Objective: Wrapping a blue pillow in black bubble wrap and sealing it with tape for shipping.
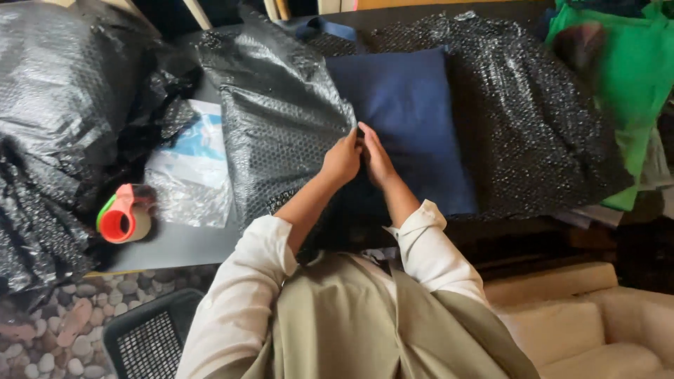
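So the person's two hands meet right in the middle of the table, at the spot where a sheet of black bubble wrap (281, 119) laps over a folded navy-blue cloth (414, 119). The left hand (342, 160) has its fingers curled and looks pinched onto the edge of that wrap, while the right hand (377, 158) lies flatter, fingers long and close together, pressed against the left side of the cloth just beside the other hand; whether it's actually gripping anything is hard to say from this angle. The cloth is a soft, matte rectangle with smooth, squared-off folds, lying flat on more of the same bubbly black plastic (533, 119), which spreads out to the right and glints with little round cells. The wrap on the left is crinkly and shiny, bunched into ridges. Further left there's a big crumpled heap of black plastic (56, 119), a flat clear bag with something white and light blue inside (193, 165), and a red tape dispenser with a green tab (123, 214), all on the dark grey table (182, 245). Green fabric bags (625, 77) hang at the far right. Both sleeves are cream-coloured and rolled up.
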